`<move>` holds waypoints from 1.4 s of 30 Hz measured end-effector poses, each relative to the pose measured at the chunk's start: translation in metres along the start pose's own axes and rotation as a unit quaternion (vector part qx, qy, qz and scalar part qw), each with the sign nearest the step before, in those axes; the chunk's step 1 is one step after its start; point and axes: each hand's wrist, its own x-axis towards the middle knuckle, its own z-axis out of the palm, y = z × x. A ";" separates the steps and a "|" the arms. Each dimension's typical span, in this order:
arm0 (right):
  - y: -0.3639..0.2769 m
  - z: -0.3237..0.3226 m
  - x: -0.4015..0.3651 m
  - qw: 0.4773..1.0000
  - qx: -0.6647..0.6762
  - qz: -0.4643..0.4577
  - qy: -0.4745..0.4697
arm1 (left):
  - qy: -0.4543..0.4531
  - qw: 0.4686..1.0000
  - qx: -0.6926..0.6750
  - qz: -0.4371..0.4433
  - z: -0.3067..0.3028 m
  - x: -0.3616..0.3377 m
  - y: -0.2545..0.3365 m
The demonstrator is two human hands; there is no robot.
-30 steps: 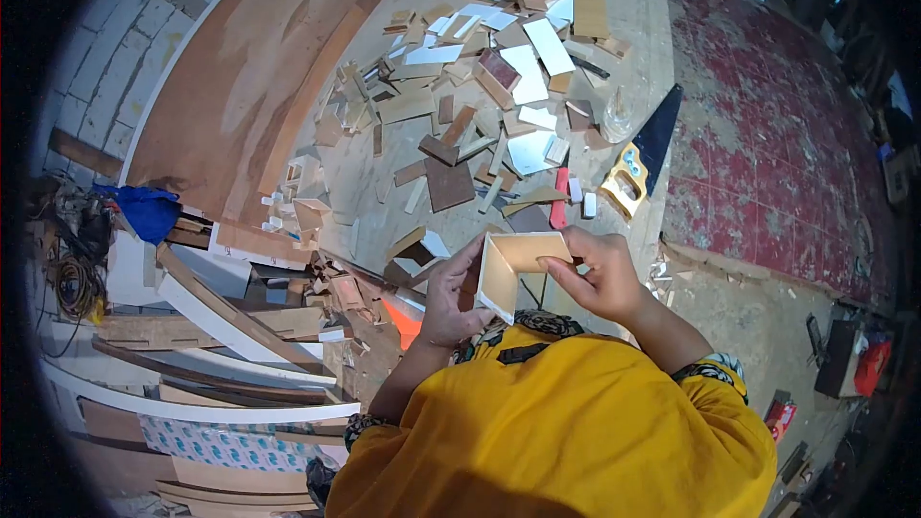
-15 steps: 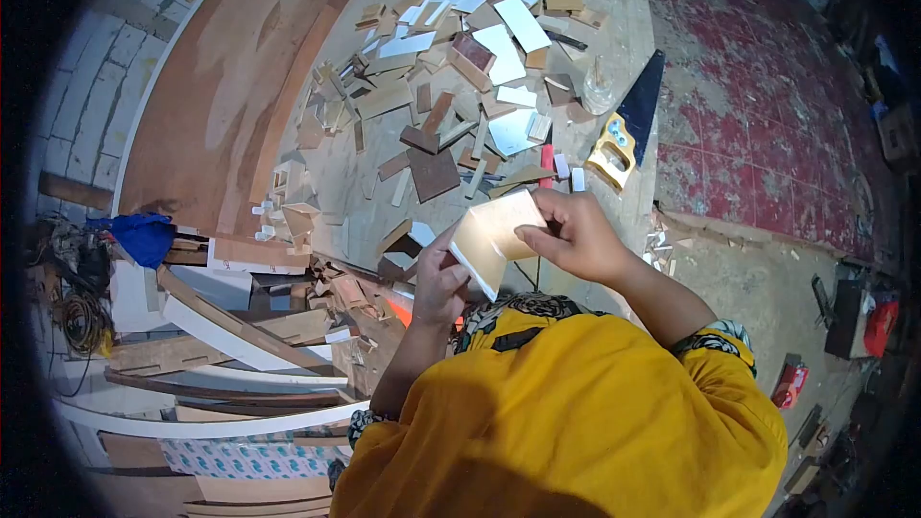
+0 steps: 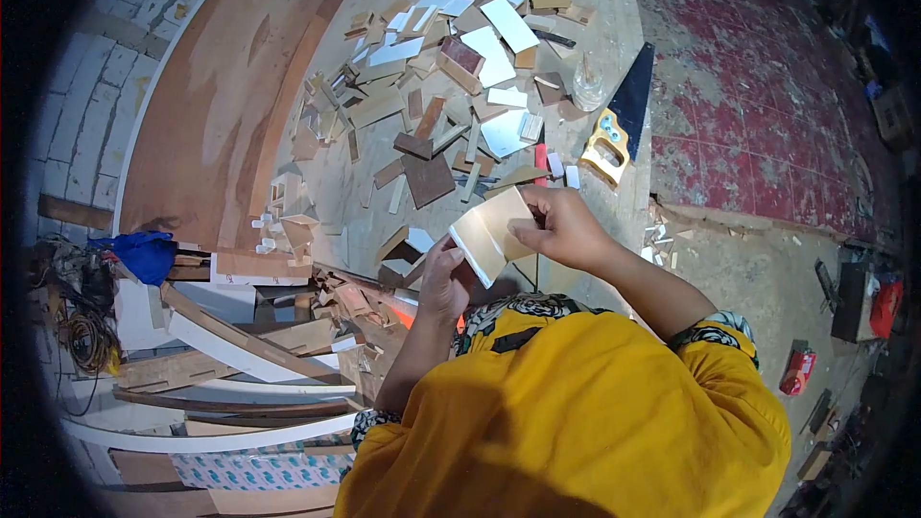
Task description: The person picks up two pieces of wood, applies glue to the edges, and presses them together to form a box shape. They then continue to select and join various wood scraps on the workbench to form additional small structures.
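Close to my body, both hands hold a small piece made of two light wooden boards (image 3: 491,230) that meet at an angle, with a white edge on the near side. My left hand (image 3: 441,286) grips its left, lower edge, thumb against the wood. On the upper right edge, my right hand (image 3: 564,227) pinches the other board between thumb and fingers. Just beyond the piece lie a dark brown square offcut (image 3: 429,179), a red strip (image 3: 541,161) and two small white blocks (image 3: 572,176).
A handsaw (image 3: 621,125) with a yellow handle lies on the worktable's right side, near a clear glass jar (image 3: 587,91). Wood offcuts (image 3: 460,62) are heaped across the table. A long brown board (image 3: 225,86) runs along the left. Curved strips (image 3: 240,403) are stacked at lower left.
The joined boards have turned slightly in my hands. My left thumb now lies more along the lower edge. The whole view has shifted a little.
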 end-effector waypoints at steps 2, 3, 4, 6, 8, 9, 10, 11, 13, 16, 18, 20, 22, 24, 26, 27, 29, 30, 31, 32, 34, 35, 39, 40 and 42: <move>0.019 0.002 0.001 1.000 0.003 -0.002 0.002 | 0.009 0.999 -0.036 -0.026 -0.002 0.003 -0.003; 0.021 0.002 0.003 1.000 0.007 -0.003 0.004 | 0.008 0.999 -0.036 -0.023 -0.002 0.005 -0.005; 0.020 0.001 0.003 1.000 0.006 -0.005 0.004 | 0.005 0.998 -0.049 -0.033 -0.001 0.006 -0.008; 0.016 -0.001 0.001 1.000 0.011 0.003 0.011 | 0.001 0.997 -0.063 -0.042 -0.001 0.007 -0.011; 0.014 -0.005 0.001 1.000 0.004 0.020 0.008 | 0.014 0.995 -0.093 -0.046 0.000 0.008 -0.013; 0.013 -0.007 0.001 0.999 -0.002 0.039 0.006 | 0.012 0.994 -0.094 -0.044 -0.002 0.008 -0.014; 0.016 -0.007 0.001 0.999 -0.004 0.038 0.005 | 0.004 0.994 -0.092 -0.052 -0.005 0.008 -0.016; 0.022 -0.006 0.001 1.000 -0.012 0.025 -0.008 | -0.004 0.994 -0.089 -0.059 -0.006 0.008 -0.017; 0.031 -0.003 0.001 0.999 -0.022 0.010 -0.021 | -0.004 0.995 -0.080 -0.053 -0.004 0.007 -0.019; 0.033 0.001 -0.001 1.000 -0.015 0.017 -0.011 | 0.006 0.997 -0.062 -0.048 -0.002 0.006 -0.021; 0.027 0.001 -0.002 0.997 -0.044 0.060 -0.016 | 0.015 0.997 -0.054 -0.049 -0.002 0.005 -0.021; 0.020 0.002 -0.004 0.997 -0.058 0.060 -0.005 | 0.014 0.997 -0.052 -0.056 -0.005 0.005 -0.022; 0.021 0.006 -0.005 0.996 -0.072 0.059 0.006 | 0.012 0.997 -0.052 -0.057 -0.002 0.004 -0.020; 0.029 0.011 -0.004 0.997 -0.061 -0.007 0.050 | 0.008 0.997 -0.052 -0.058 -0.002 0.004 -0.020; 0.025 0.012 -0.005 0.997 -0.058 0.005 0.047 | 0.010 0.997 -0.050 -0.058 -0.003 0.003 -0.020; 0.024 0.012 -0.005 0.997 -0.054 0.017 0.045 | 0.011 0.997 -0.051 -0.057 -0.005 0.004 -0.020; 0.029 0.015 -0.004 0.997 -0.047 0.000 0.053 | 0.017 0.998 -0.025 -0.060 -0.011 0.006 -0.022; 0.033 0.016 -0.003 0.997 -0.041 -0.017 0.062 | 0.017 0.998 -0.025 -0.058 -0.011 0.008 -0.021; 0.036 0.015 -0.002 0.997 -0.041 -0.018 0.061 | 0.004 0.998 -0.023 -0.057 -0.011 0.011 -0.020; 0.039 0.013 0.001 0.997 -0.049 -0.019 0.060 | -0.008 0.998 -0.022 -0.055 -0.011 0.012 -0.019; 0.031 0.009 0.003 0.996 -0.056 -0.023 0.058 | -0.007 0.998 -0.027 -0.050 -0.009 0.014 -0.022; 0.024 0.005 0.002 0.997 -0.060 -0.007 0.044 | -0.007 0.998 -0.032 -0.046 -0.009 0.016 -0.022; 0.022 -0.004 0.001 0.991 -0.086 -0.093 0.034 | -0.051 0.998 0.038 0.014 -0.010 0.018 -0.024; 0.023 -0.006 0.000 0.991 -0.086 -0.092 0.034 | -0.066 0.994 0.084 0.036 -0.013 0.018 -0.024; 0.025 -0.008 -0.002 0.994 -0.095 -0.041 0.021 | -0.081 0.987 0.130 0.058 -0.015 0.017 -0.024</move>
